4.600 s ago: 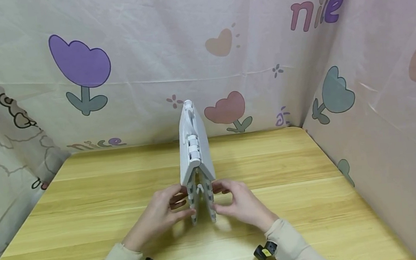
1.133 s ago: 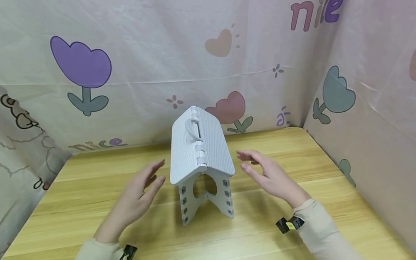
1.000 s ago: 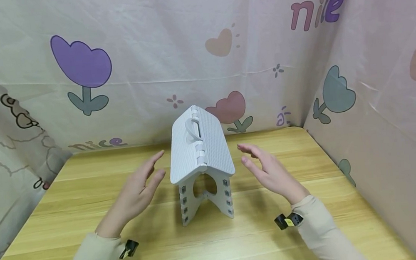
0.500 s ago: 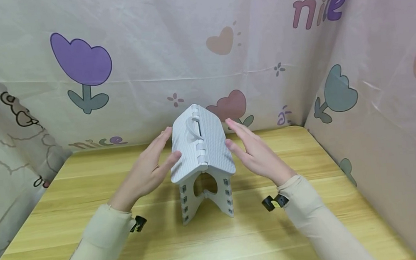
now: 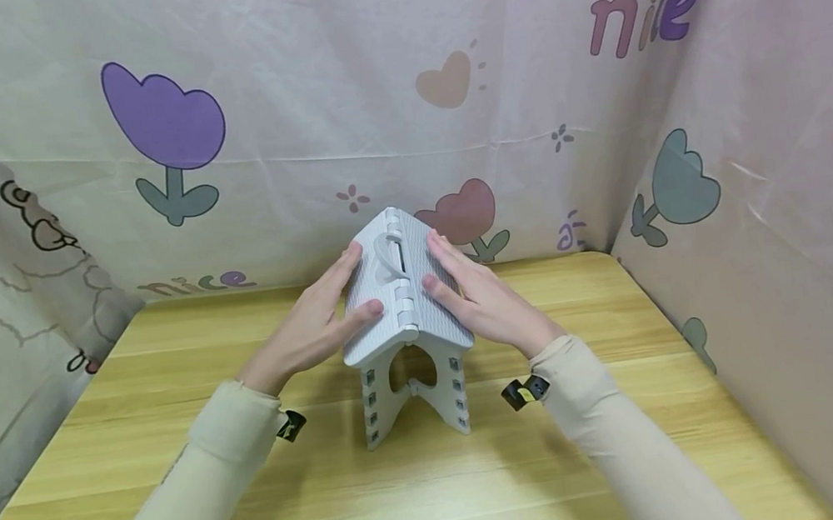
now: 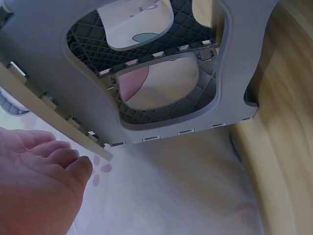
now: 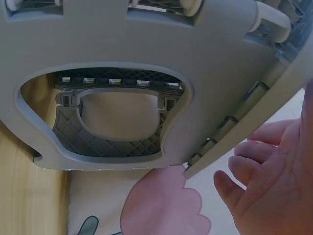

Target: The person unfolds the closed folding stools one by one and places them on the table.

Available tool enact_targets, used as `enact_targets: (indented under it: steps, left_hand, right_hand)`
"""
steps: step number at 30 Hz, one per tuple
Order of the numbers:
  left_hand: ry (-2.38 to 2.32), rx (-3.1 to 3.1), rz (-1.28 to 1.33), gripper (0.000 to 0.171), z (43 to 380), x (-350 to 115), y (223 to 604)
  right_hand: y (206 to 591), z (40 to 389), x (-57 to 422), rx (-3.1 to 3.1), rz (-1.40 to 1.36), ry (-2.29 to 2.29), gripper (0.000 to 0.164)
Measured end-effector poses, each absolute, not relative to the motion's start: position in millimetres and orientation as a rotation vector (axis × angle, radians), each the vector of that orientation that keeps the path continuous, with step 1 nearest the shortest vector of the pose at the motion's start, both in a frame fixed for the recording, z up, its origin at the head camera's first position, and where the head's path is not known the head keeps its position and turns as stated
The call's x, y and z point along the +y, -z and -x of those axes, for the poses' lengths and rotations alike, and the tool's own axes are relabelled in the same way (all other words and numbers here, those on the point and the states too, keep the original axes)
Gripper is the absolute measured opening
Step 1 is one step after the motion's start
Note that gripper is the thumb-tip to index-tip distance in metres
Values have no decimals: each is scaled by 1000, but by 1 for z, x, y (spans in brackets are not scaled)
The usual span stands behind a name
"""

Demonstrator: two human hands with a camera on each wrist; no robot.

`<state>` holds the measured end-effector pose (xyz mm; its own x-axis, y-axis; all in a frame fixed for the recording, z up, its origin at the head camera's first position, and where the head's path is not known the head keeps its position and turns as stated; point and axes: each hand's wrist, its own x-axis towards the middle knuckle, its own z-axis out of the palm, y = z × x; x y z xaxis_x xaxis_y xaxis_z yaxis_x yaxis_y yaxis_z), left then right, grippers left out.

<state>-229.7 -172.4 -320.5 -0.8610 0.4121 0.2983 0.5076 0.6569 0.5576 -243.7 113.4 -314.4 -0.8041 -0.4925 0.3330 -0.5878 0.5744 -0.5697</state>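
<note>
A white plastic folding step stool [image 5: 377,318] stands half-unfolded on the table, its top bent along the hinge into a roof shape. A small carrying handle [image 5: 388,256] shows at the ridge. My left hand [image 5: 310,329] lies with straight fingers against the left slope of the top, thumb towards the ridge. On the right slope, my right hand [image 5: 484,299] lies likewise. In the wrist views the stool's legs [image 6: 171,129] show large oval openings and hinged inner braces. Fingers [image 7: 261,161] of the right hand show beside the top panel's edge.
The stool stands on a wood-grain table [image 5: 177,434]. Behind it hangs a pale curtain [image 5: 295,96] printed with tulips and hearts, and more curtain covers both sides. A small black device [image 5: 525,392] sits at the right wrist.
Earlier the stool was nearly folded, with both hands at its legs. It has since spread wider. Both hands then moved off, rose, and came inward onto the sloping top.
</note>
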Motion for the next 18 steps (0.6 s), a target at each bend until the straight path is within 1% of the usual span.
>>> enact_targets:
  steps: [13, 18]
  left_hand:
    - [970, -2718, 786, 89, 234, -166, 325]
    - [964, -2717, 781, 90, 233, -165, 325]
  right_hand:
    - [318, 248, 108, -2669, -947, -1026, 79]
    - [319, 248, 108, -2673, -939, -1031, 76]
